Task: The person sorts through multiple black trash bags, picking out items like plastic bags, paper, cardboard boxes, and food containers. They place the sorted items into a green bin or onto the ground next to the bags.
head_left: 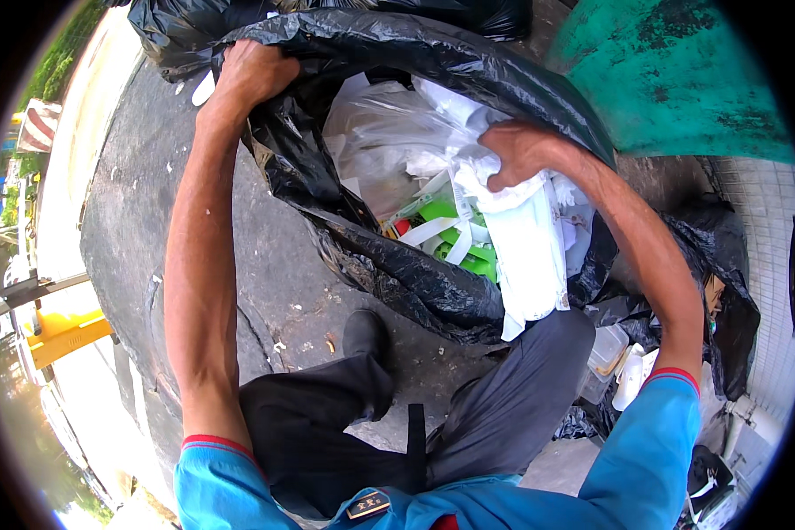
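Observation:
A large black garbage bag [433,309] lies wide-mouthed in front of my knees. At its far left rim my left hand [254,72] is closed, with the bag's edge bunched in the fist. My right hand [523,152] reaches inside from the right, its fingers curled on crumpled white plastic [477,168]. Some of its fingertips are hidden in the folds. Beside it in the bag are a clear plastic bag [371,132], a white sheet [528,256] hanging over the near rim, and a bright green piece [477,261] with white strips across it.
A worn green bin [671,79] stands at the far right. More black bags [450,16] lie behind. By my right knee are clear plastic containers [606,352] and loose trash. A white tiled wall [760,230] rises on the right; a yellow object [66,327] stands at the left.

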`<state>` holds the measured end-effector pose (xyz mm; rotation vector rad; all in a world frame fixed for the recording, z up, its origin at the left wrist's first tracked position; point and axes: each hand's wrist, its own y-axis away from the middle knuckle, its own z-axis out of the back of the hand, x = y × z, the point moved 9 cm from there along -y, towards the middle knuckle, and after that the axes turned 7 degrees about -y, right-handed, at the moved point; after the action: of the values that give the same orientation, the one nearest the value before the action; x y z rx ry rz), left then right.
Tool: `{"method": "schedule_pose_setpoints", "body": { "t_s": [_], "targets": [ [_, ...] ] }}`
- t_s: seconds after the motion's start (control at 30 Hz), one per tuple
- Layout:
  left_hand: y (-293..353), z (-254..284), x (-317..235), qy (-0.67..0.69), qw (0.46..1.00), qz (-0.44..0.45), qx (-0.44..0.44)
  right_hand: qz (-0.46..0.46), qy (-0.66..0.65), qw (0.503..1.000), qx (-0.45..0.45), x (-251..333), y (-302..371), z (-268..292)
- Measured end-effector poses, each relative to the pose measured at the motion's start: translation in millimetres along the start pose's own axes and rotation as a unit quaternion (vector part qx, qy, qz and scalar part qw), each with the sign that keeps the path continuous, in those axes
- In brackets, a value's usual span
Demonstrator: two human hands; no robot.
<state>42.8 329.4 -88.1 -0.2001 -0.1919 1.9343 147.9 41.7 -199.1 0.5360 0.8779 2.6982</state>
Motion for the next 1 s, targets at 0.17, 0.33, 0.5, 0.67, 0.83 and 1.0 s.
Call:
{"method": "schedule_pose_setpoints", "body": {
  "t_s": [0.17, 0.33, 0.5, 0.67, 0.83, 1.0],
  "targets": [
    [7, 13, -21, 0.03, 0.999, -0.015, -0.036, 0.141, -0.159, 0.949, -0.232, 57, -46, 72],
    [1, 4, -20, -0.037, 0.997, 0.023, 0.063, 0.105, -0.038, 0.969, -0.221, 103, -134, 66],
    [10, -4, 0, 0.008, 0.999, 0.019, 0.048, 0.113, -0.005, 0.965, -0.238, 100, -159, 41],
    [4, -11, -20, -0.01, 0.996, 0.049, 0.074, 0.168, -0.021, 0.935, -0.311, 52, -89, 11],
    [-2, -23, -16, 0.001, 0.998, -0.046, -0.044, 0.07, 0.229, 0.836, -0.494, -15, 9, 0],
    [2, -21, -35, -0.022, 0.998, -0.057, -0.028, 0.019, -0.002, 0.884, -0.467, -55, 77, 28]
  ]
}}
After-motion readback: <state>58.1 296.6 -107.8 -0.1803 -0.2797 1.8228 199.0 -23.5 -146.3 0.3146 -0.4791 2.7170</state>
